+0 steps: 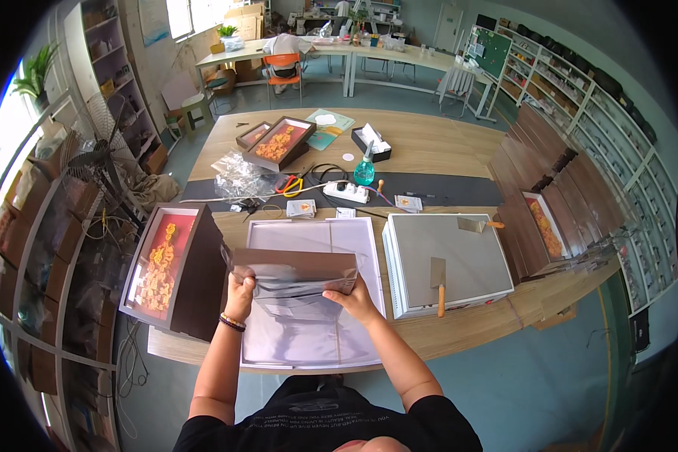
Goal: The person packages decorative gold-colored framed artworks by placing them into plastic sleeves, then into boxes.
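Observation:
A brown box-like frame (294, 261) in loose clear plastic film is tilted up between my hands, so that mainly one brown side shows. My left hand (239, 297) grips its left end, thumb up, with a beaded bracelet on the wrist. At the right end, my right hand (355, 301) pinches the film and the edge, thumb on top. Beneath the frame lies a shallow white tray (279, 348) with a narrow band across it. To the left stand dark brown frames, the front one a framed picture (162, 264) of gold figures on red.
Right of the tray is a grey-topped box (452, 252) with two scrapers on it. Film-wrapped brown frames (565, 188) are stacked at the far right. Behind lie crumpled plastic (245, 177), scissors (292, 186), a power strip (346, 192), a green spray bottle (364, 172) and more frames (281, 143).

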A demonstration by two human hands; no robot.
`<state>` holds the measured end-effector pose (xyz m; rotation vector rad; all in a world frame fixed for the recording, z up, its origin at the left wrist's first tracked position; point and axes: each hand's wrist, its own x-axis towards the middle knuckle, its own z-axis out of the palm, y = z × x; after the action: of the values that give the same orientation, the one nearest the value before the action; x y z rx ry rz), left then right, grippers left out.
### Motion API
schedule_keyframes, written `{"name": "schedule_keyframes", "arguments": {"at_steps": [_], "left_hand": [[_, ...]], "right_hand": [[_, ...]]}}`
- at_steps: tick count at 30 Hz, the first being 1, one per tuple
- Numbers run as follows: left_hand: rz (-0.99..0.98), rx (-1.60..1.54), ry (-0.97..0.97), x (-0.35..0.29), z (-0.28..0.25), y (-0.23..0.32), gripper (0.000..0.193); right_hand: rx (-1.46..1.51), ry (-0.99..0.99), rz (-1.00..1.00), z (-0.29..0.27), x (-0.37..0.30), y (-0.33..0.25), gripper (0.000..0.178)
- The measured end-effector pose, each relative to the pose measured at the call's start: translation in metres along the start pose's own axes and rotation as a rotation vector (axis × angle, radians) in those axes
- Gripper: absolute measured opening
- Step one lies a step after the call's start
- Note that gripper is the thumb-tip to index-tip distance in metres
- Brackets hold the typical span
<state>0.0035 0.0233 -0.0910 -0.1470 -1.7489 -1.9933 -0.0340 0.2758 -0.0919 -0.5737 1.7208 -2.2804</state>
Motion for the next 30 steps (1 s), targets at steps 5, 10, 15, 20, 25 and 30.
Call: {"name": "schedule_keyframes", "arguments": {"at_steps": [5, 10, 15, 20, 25, 30], "left_hand": [[-0.119, -0.035, -0.010, -0.020, 0.000, -0.016, 0.041], [-0.046, -0.094, -0.138, 0.005, 0.005, 0.035, 0.052], [0.020, 0.059, -0.230, 0.023, 0.001, 0.057, 0.054], [-0.052, 0.010, -0.325, 0.032, -0.001, 0.064, 0.087], [-0.019, -0.066, -0.283, 0.017, -0.009, 0.058, 0.101], [-0.033, 0.101, -0.254, -0.017, -0.009, 0.045, 0.070]], "right_hand": [[-0.307, -0.153, 0.194, -0.022, 0.002, 0.008, 0.076], [-0.697, -0.219, -0.049, -0.025, -0.006, -0.073, 0.095], [-1.142, -0.283, -0.347, -0.003, -0.002, -0.156, 0.053], [-1.572, -0.278, -0.614, 0.007, 0.017, -0.157, 0.010], [-1.178, -0.045, -0.613, -0.009, 0.005, -0.141, 0.010], [-0.387, 0.330, -0.364, -0.015, -0.028, -0.085, 0.027]]}}
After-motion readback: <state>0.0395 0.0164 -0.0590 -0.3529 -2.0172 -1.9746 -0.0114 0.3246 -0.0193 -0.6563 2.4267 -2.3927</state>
